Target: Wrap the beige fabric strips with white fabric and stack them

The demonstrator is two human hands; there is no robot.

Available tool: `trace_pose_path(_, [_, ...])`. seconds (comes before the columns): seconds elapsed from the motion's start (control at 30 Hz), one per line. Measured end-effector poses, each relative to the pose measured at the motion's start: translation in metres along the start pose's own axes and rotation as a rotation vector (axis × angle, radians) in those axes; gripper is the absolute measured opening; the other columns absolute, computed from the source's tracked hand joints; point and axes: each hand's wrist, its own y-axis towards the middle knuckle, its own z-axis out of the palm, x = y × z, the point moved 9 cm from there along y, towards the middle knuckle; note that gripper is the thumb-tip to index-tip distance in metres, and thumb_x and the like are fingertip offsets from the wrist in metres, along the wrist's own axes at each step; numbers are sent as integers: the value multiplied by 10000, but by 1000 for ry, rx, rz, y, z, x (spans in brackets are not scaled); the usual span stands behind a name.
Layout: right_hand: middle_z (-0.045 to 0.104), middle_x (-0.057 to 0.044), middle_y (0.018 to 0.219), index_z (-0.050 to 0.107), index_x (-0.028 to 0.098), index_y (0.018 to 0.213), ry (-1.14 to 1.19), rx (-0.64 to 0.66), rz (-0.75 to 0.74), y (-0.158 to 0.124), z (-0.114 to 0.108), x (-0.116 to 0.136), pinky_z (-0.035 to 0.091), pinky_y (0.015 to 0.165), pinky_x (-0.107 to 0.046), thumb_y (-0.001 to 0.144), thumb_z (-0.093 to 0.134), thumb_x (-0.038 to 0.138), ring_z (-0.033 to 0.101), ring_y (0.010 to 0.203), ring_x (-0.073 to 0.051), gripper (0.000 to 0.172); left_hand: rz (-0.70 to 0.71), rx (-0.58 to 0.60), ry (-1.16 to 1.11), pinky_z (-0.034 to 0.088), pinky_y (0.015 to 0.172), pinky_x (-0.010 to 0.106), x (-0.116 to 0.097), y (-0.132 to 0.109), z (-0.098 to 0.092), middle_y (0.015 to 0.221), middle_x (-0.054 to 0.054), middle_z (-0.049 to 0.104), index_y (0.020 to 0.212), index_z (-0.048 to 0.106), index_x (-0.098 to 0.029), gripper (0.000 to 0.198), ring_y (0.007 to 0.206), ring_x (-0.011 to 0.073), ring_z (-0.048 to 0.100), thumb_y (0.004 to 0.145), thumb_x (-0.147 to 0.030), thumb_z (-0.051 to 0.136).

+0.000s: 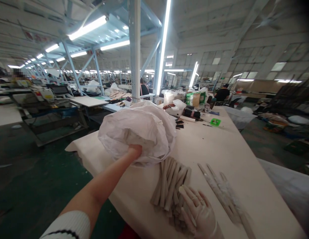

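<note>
My left hand reaches forward and grips the lower edge of a large crumpled white plastic bag lying on the cream worktable; its fingers are tucked into the bag's folds. My right hand, in a pale glove, lies flat with fingers spread on a pile of beige rolled strips near the table's front edge. To the right of that pile lie several thin whitish strips.
Small black pieces, a green tray, bags and a green box crowd the table's far end. A person in black sits beyond. Sewing machines and tables stand left; a steel post rises behind the bag.
</note>
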Motion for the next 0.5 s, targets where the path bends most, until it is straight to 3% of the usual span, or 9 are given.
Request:
trace_pose_path(0.1, [577, -62, 1240, 418, 149, 1316, 15, 7, -50, 3, -4, 15, 311, 959, -389, 811, 466, 251, 507, 1142, -221, 517, 17, 135, -1, 471, 806, 354, -6, -26, 38, 854, 54, 645, 822, 618, -105, 287, 815, 148, 603, 870, -371, 521])
trace_pose_path(0.2, [586, -72, 1224, 436, 126, 1298, 47, 43, -82, -1, -4, 23, 330, 948, -385, 808, 484, 230, 515, 1127, -214, 503, 46, 138, -32, 473, 789, 359, -9, -54, 49, 796, 64, 657, 777, 629, -114, 267, 790, 171, 610, 848, -359, 550])
trace_pose_path(0.3, [561, -76, 1253, 400, 135, 1323, 133, 60, -69, 2, -7, 29, 329, 978, -403, 822, 486, 216, 475, 1176, -219, 515, 49, 40, -107, 457, 775, 358, -3, -64, 33, 814, 93, 672, 819, 645, -114, 266, 809, 204, 620, 876, -318, 485])
trace_pose_path(0.5, [511, -100, 1292, 348, 178, 1359, 487, 54, 83, 26, -18, 36, 377, 996, -391, 849, 455, 194, 460, 1191, -211, 521, 19, -209, -294, 456, 767, 264, 7, -67, -23, 941, 81, 667, 986, 622, -134, 266, 878, 174, 612, 901, -242, 394])
